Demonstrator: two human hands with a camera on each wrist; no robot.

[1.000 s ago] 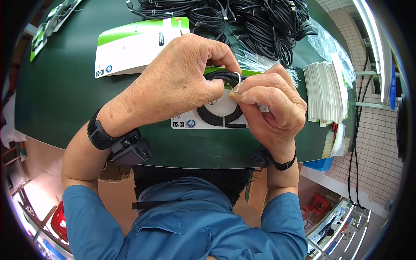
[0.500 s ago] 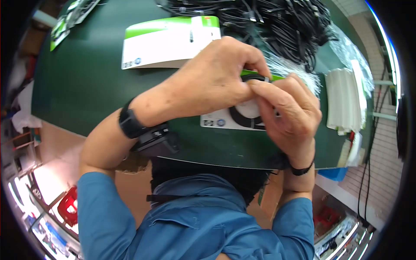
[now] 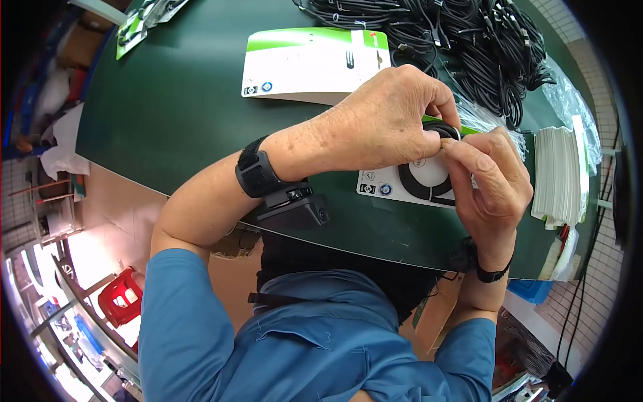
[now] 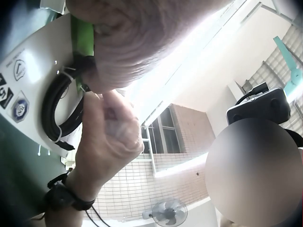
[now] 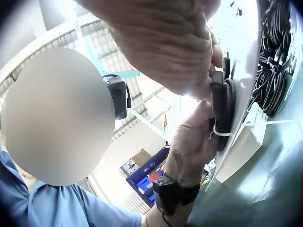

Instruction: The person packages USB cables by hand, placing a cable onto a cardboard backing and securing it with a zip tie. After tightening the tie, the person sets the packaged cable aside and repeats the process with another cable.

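Observation:
A coiled black cable (image 3: 410, 182) lies against a white and green packaging card (image 3: 378, 175) at the table's front. My left hand (image 3: 392, 127) grips the coil's upper part between thumb and index finger, partly hiding it. White cable ties cross the coil, and the loop of a cable tie (image 3: 457, 133) shows near my left fingertips. With thumb and index finger, my right hand (image 3: 497, 179) pinches that tie's end, right beside my left thumb. In the left wrist view, a second tie (image 4: 57, 134) wraps the coil close to a connector (image 4: 67, 145).
Another card (image 3: 301, 63) lies behind my left hand. A heap of black cables (image 3: 495, 63) fills the back right, with loose white ties (image 3: 479, 115) before it. A stack of cards (image 3: 557, 175) stands at the right, beside clear plastic wrap (image 3: 569, 100).
The head view has swung, so everything sits further right. The tie's loop stood wider a second ago; now less of it shows and my fingertips are closer together. Both hands keep their hold.

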